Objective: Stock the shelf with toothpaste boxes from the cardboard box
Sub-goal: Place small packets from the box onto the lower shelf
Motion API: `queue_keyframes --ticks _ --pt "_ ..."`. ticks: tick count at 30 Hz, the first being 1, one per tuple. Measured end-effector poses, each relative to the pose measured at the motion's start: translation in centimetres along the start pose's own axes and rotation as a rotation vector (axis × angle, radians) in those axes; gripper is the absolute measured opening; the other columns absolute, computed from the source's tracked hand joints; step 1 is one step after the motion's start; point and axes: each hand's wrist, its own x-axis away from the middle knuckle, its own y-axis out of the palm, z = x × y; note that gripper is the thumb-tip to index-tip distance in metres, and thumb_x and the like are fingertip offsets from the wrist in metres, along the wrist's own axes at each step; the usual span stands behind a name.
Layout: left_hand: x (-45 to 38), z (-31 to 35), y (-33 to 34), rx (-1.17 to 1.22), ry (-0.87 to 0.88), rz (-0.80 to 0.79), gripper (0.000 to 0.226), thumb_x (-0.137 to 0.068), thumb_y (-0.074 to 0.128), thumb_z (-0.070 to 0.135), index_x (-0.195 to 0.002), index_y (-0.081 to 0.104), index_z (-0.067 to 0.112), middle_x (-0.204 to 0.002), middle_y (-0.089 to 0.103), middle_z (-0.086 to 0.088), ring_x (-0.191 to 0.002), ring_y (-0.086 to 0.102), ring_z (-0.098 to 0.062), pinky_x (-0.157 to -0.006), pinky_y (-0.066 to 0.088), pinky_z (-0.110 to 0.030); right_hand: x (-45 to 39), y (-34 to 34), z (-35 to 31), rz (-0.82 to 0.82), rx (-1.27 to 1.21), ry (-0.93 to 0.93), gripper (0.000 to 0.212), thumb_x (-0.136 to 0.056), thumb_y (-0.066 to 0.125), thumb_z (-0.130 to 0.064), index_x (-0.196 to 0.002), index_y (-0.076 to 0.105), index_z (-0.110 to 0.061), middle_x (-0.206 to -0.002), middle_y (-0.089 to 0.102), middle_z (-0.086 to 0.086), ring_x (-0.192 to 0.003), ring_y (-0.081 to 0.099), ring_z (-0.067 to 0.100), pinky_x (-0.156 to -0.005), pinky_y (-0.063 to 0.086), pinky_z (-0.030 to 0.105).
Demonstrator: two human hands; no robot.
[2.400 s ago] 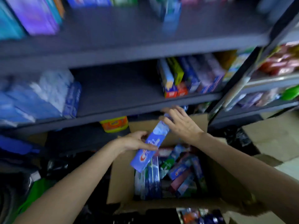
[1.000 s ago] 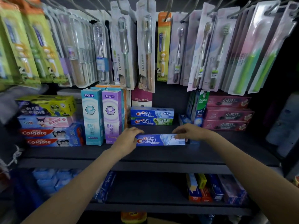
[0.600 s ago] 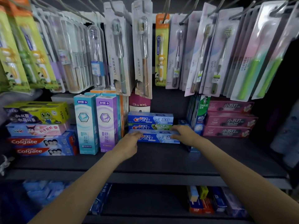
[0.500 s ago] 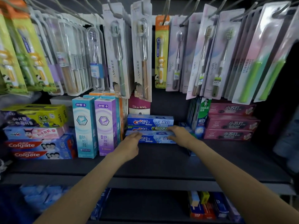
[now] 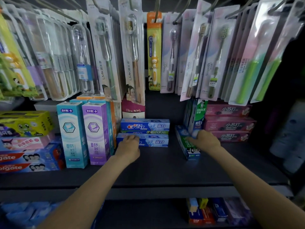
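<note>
The left hand rests at the left end of the front Crest box, its fingers curled over that end so the grip touches the box; whether it truly clasps it cannot be told. This box lies flat on the shelf, long axis running left to right, stretching rightward from the left grip and pushed against the two stacked Crest boxes just behind it. The right hand is well apart from it, its grip curled onto the Darlie box, which lies flat with its long axis running front to back. The left hand is plainly the nearer to the Crest box. Just left of the left grip stand upright purple and teal boxes; pink boxes stack beyond the right grip. Hanging toothbrush packs crowd overhead.
</note>
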Motion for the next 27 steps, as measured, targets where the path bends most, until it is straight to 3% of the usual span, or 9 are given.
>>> queue_keyframes --ticks 4,6,8,10,14,16,20,23,27 --pt "0.0 2.1 0.2 0.020 0.085 0.084 0.054 -0.092 0.048 0.012 -0.142 0.030 0.012 -0.145 0.031 -0.006 -0.133 0.029 -0.025 -0.110 0.029 -0.038 0.3 0.4 0.0 -0.111 -0.052 0.063 0.067 -0.084 0.047 -0.065 -0.111 0.052 -0.005 -0.107 0.057 0.013 -0.099 0.057 0.028 -0.077 0.045 0.032" --pt "0.1 3.2 0.4 0.016 0.175 0.099 0.054 -0.092 0.047 0.011 -0.143 0.029 0.012 -0.147 0.029 -0.005 -0.133 0.028 -0.024 -0.112 0.028 -0.038 0.9 0.2 -0.3 -0.217 0.033 0.063 0.074 -0.080 0.050 -0.069 -0.119 0.049 -0.006 -0.115 0.055 0.011 -0.106 0.055 0.027 -0.081 0.045 0.032" --pt "0.2 4.1 0.5 0.025 0.238 0.101 0.053 -0.092 0.046 0.009 -0.142 0.030 0.012 -0.148 0.027 -0.004 -0.134 0.026 -0.024 -0.112 0.027 -0.037 1.4 0.5 -0.3 -0.308 0.098 0.057 0.063 -0.079 0.058 -0.062 -0.112 0.052 -0.009 -0.120 0.053 0.009 -0.111 0.055 0.026 -0.086 0.047 0.034" --pt "0.3 4.9 0.6 0.045 0.298 0.087 0.054 -0.092 0.046 0.007 -0.143 0.029 0.011 -0.148 0.026 -0.004 -0.136 0.024 -0.023 -0.113 0.025 -0.034 2.1 0.4 -0.5 -0.274 0.072 0.056 0.041 -0.081 0.062 -0.050 -0.088 0.052 -0.011 -0.107 0.058 0.009 -0.102 0.061 0.027 -0.082 0.051 0.034" --pt "0.0 6.8 0.3 0.240 0.395 0.061 0.062 -0.091 0.051 0.010 -0.146 0.021 0.017 -0.148 0.025 0.000 -0.133 0.033 -0.020 -0.109 0.031 -0.031 3.0 -2.9 -1.8 0.157 -0.053 -0.023 0.051 -0.078 0.064 -0.053 -0.090 0.053 -0.004 -0.092 0.059 0.011 -0.091 0.062 0.031 -0.069 0.045 0.032" --pt "-0.7 8.1 -0.1 0.449 0.366 0.061 0.067 -0.090 0.057 0.013 -0.146 0.021 0.022 -0.148 0.025 -0.001 -0.122 0.047 -0.019 -0.100 0.041 -0.030 2.7 -5.0 -2.5 0.295 -0.138 -0.073 0.047 -0.078 0.065 -0.048 -0.074 0.050 -0.003 -0.074 0.053 0.008 -0.084 0.061 0.031 -0.062 0.040 0.031" --pt "-2.6 10.7 -1.0 0.684 0.259 0.000 0.060 -0.088 0.060 0.012 -0.141 0.033 0.018 -0.144 0.037 -0.003 -0.106 0.060 -0.022 -0.089 0.044 -0.025 1.0 -7.2 -3.2 0.287 -0.326 -0.060 0.043 -0.078 0.063 -0.045 -0.063 0.047 -0.008 -0.072 0.063 0.014 -0.074 0.065 0.032 -0.063 0.054 0.036" --pt "-4.2 11.3 -1.0 0.754 0.225 -0.044 0.054 -0.088 0.061 0.009 -0.136 0.037 0.011 -0.139 0.045 -0.006 -0.110 0.057 -0.031 -0.097 0.046 -0.038 0.4 -8.0 -3.4 0.264 -0.364 -0.039 0.046 -0.080 0.063 -0.045 -0.058 0.042 -0.011 -0.061 0.057 0.008 -0.059 0.064 0.023 -0.041 0.044 0.021" --pt "-6.1 11.4 -1.0 0.728 0.201 -0.087 0.053 -0.087 0.061 0.009 -0.135 0.040 0.011 -0.131 0.050 -0.008 -0.106 0.060 -0.033 -0.087 0.052 -0.045 -0.3 -8.0 -4.2 0.250 -0.404 -0.075 0.050 -0.079 0.066 -0.049 -0.058 0.041 -0.012 -0.070 0.065 0.014 -0.070 0.069 0.028 -0.051 0.047 0.030"
